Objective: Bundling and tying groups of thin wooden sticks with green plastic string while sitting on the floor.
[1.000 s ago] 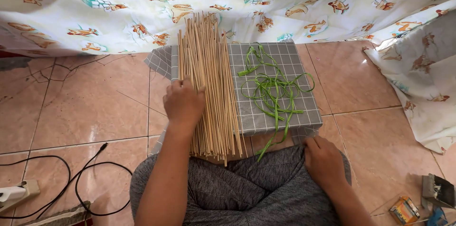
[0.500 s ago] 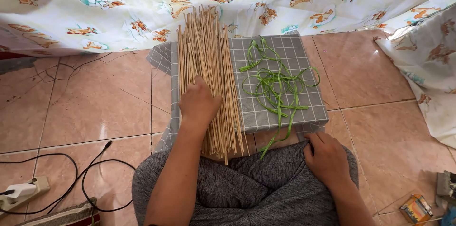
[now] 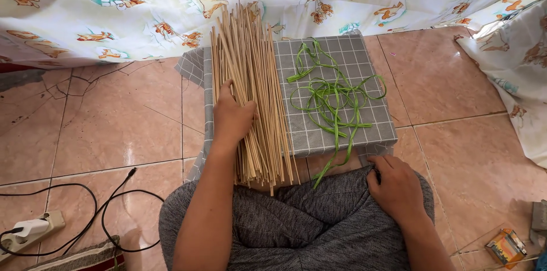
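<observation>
One grey checked board [image 3: 342,134] lies on pink floor tiles [image 3: 114,128].

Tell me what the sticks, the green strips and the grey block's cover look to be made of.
Sticks: likely bamboo or dried palm rib; pale tan, matte, thin and straight.
Green strips: probably leaf or plastic ribbon; flat, curling, slight sheen.
Cover: woven cloth, grey with a white grid, loose folds at one corner.

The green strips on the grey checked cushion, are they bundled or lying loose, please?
Loose. The green strips lie spread in tangled loops on the grey checked cushion, with no tie visible, beside the thin wooden sticks under the left hand.
</observation>
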